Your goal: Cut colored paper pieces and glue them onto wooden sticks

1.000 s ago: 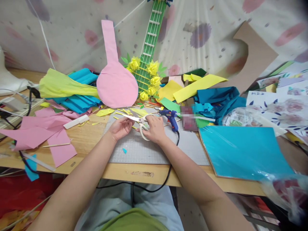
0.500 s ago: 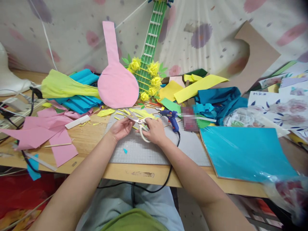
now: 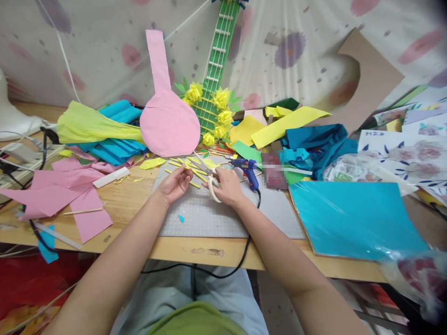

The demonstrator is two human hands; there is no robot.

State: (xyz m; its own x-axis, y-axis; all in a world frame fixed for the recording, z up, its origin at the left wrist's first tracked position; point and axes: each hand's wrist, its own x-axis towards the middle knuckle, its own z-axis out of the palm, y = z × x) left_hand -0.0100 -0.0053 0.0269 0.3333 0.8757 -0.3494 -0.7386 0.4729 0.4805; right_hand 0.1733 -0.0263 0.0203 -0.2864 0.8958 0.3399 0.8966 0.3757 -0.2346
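Observation:
In the head view, my right hand [image 3: 228, 187] grips white-handled scissors [image 3: 213, 190], whose metal blades point up and left over the grey cutting mat [image 3: 206, 223]. My left hand [image 3: 175, 185] is just left of the blades, palm turned up, with curled fingertips pinched together. Whatever is in that pinch is too small to make out. Thin yellow strips [image 3: 196, 185] lie on the mat between and behind my hands. To the right of my right hand rests a blue glue gun [image 3: 247, 171], its black cord running off the table's front edge.
Behind the mat stand a pink guitar-shaped cutout [image 3: 170, 123] and a green paper guitar [image 3: 209, 100] with yellow flowers. Pink paper scraps [image 3: 59, 190] lie at left. A blue sheet pack [image 3: 356, 218] covers the right front. Brown cardboard [image 3: 375, 74] leans at the back.
The scissors have moved slightly right, away from my left hand, and their blades have come closer together. My left fingers have curled upward. More yellow strips show on the mat.

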